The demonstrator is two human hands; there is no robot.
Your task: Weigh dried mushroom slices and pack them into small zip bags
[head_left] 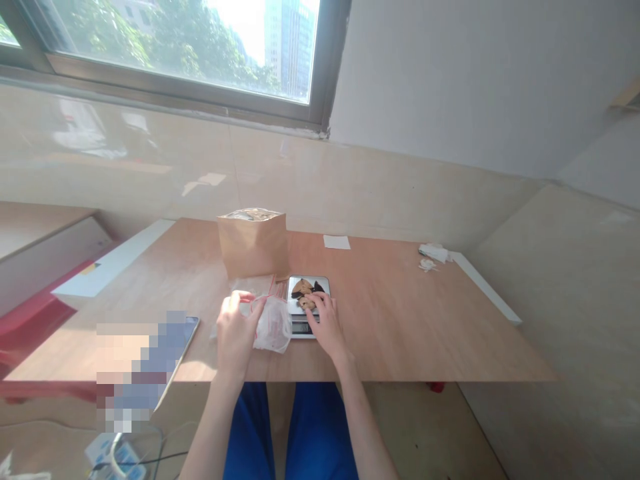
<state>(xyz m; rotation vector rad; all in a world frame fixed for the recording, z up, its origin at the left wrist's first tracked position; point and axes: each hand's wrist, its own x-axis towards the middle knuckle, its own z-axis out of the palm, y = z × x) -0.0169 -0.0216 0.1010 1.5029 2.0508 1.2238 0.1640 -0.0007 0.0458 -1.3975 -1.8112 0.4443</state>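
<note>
Left hand (235, 333) pinching a zip bag (273, 325), right hand (325, 327) on dried pieces (303, 289)

The dried pieces lie on the steel platform of one digital kitchen scale (307, 297), which sits near the front edge of the wooden worktop (400, 313), around its middle. At least three show: a broad tan one, a dark, almost black one, and a smaller brown one under the right fingertips (314, 301). They look irregular, wrinkled and leathery, though the exact kind is too small to tell. Those fingers are curled down onto the pieces, but whether they grip or only touch cannot be told. The left fingers (235, 303) are closed on the upper edge of the bag, which is clear, soft plastic with a red seal line. It sits slack and crumpled just left of the scale, touching the table, with the hands on either side of its mouth.

Behind it stands one upright kraft paper bag (253, 245), square-bottomed, with a plastic lining and brown contents showing at the top. Toward the back edge lies one white paper slip (336, 242). Two crumpled white scraps (433, 253) sit near the back right corner. A blurred, flat device (187, 340) lies at the front left edge
</note>
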